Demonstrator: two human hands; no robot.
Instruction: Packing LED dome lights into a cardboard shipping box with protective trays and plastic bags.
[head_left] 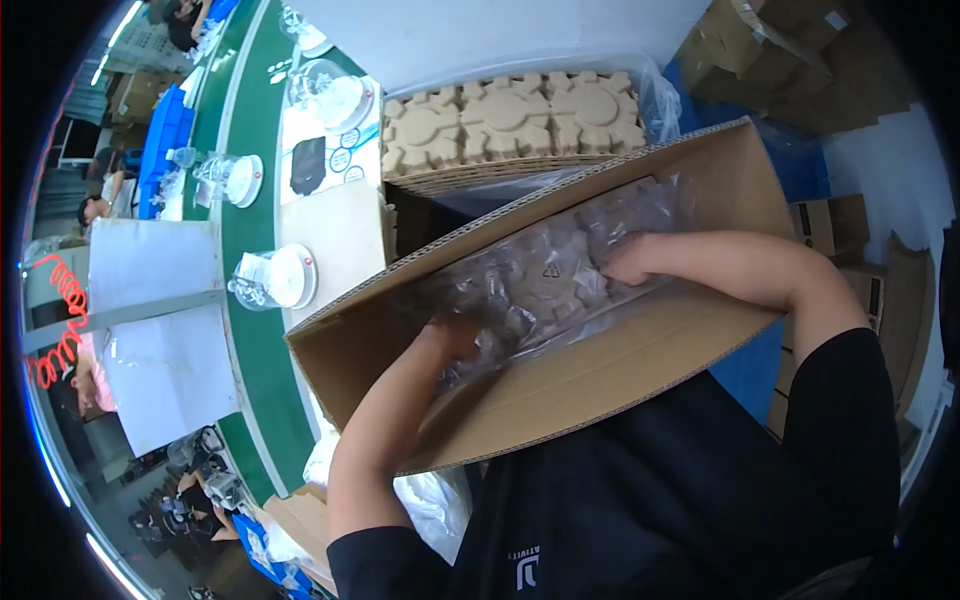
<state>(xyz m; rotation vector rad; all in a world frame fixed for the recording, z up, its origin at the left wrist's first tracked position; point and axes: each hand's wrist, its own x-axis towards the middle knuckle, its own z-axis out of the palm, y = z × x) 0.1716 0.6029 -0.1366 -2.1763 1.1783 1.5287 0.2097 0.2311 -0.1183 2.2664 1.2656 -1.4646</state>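
Observation:
A large open cardboard box lies tilted in front of my body. Inside it is a moulded pulp tray with raised shapes, covered by a clear plastic bag. My left hand reaches into the left part of the box, against the plastic; motion blur and the film hide its fingers. Towards the right end of the tray, my right hand has its fingers curled at the plastic, their tips partly hidden.
Beyond the box stands a stack of brown pulp trays. A green work table on the left carries clear domed items with white bases. More cardboard boxes are at the back right. People sit at the far left.

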